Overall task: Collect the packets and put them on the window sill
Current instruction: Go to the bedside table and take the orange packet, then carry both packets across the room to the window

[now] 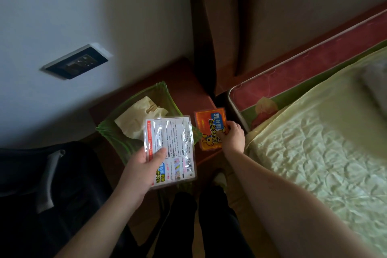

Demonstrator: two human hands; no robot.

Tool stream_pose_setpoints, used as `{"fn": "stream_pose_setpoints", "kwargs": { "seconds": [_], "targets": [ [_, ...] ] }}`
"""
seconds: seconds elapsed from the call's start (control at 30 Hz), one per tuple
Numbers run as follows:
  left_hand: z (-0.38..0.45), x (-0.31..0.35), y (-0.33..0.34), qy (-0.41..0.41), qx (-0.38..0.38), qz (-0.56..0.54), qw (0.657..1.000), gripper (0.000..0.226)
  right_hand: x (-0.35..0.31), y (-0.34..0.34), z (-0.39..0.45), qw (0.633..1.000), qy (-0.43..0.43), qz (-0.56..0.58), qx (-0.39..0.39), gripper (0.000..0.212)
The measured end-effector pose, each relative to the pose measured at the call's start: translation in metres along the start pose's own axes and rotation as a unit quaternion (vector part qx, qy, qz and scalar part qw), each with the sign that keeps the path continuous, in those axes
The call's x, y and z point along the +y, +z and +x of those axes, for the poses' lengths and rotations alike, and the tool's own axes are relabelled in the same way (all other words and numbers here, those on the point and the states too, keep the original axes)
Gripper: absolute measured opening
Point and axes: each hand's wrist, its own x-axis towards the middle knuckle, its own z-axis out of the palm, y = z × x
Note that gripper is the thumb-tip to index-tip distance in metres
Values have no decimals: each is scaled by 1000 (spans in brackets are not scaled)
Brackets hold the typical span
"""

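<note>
My left hand (144, 165) holds a white packet (173, 142) with printed text and a barcode, thumb on top, raised above the nightstand. An orange packet (206, 125) with blue and yellow lettering lies on the reddish-brown nightstand (184, 75). My right hand (233, 137) rests on that orange packet's right edge, fingers curled around it. Part of the orange packet is hidden under the hand. No window sill is in view.
A green ribbed tray (117, 132) on the nightstand holds a crumpled cream tissue (138, 119). A wall socket (76, 63) sits on the white wall. The bed (314, 142) with a pale green cover lies to the right, a dark bag (41, 184) to the left.
</note>
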Motion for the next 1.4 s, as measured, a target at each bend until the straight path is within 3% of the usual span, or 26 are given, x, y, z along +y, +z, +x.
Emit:
{"fn": "stream_pose_setpoints", "kwargs": {
  "seconds": [0.2, 0.43, 0.63, 0.77, 0.97, 1.13, 1.4],
  "targets": [
    [-21, 13, 7, 9, 2, -6, 1000, 9, -3, -31, -30, 994, 18, 112, -9, 18],
    [-62, 41, 11, 20, -22, 27, 999, 18, 6, -109, -79, 975, 13, 209, -76, 29],
    [-117, 68, 15, 54, -112, 91, 988, 21, 13, -194, -153, 921, 57, 370, -104, 27],
    [-150, 83, 31, 88, -152, 139, 975, 27, 23, -230, -201, 909, 66, 404, -79, 22],
    [-171, 104, 46, 138, -172, 163, 962, 17, 26, -263, -253, 898, 65, 435, -25, 17],
    [-172, 112, 48, 148, -190, 187, 952, 20, 28, -266, -278, 883, 87, 462, 16, 17],
    [-173, 121, 64, 168, -278, 245, 913, 15, 35, -265, -329, 841, 127, 514, 112, 20]
  ]
}}
